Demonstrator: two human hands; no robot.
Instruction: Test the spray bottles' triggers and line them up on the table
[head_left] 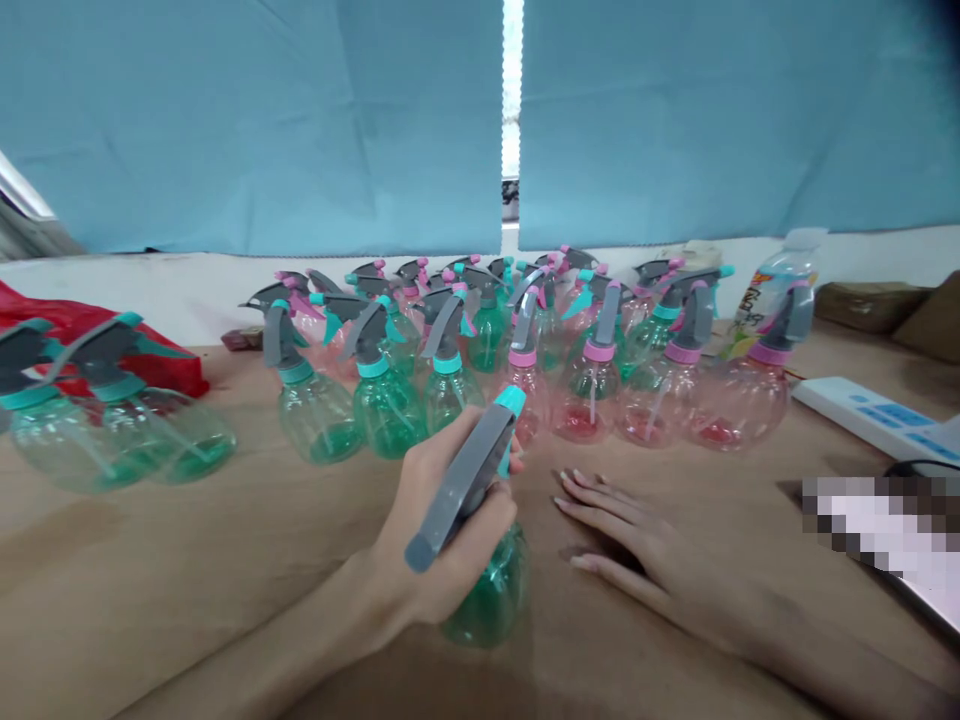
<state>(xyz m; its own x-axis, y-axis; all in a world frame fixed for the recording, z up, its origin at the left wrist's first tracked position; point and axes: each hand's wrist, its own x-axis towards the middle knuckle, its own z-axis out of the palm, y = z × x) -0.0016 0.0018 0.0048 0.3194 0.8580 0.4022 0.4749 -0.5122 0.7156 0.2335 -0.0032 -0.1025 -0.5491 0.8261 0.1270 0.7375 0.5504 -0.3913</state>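
Note:
My left hand [442, 520] is wrapped round the neck of a green spray bottle [487, 600] with a grey trigger head [466, 480] and a turquoise nozzle. The head slants up to the right, and the bottle's lower part shows below my fingers. To the right, my right hand [630, 530] is spread over the brown table [300, 560], holding nothing, its fingers pointing left. Just beyond my hands stands a row of spray bottles, green ones [390, 410] on the left and pink ones [585, 400] on the right.
More spray bottles [487, 325] crowd behind the row. Two green ones [180, 435] stand far left, before a red bag [161, 365]. On the right are a drink bottle [776, 290], a white device [877, 415] and a partly blurred flat object [907, 570]. A blue curtain [300, 120] hangs behind.

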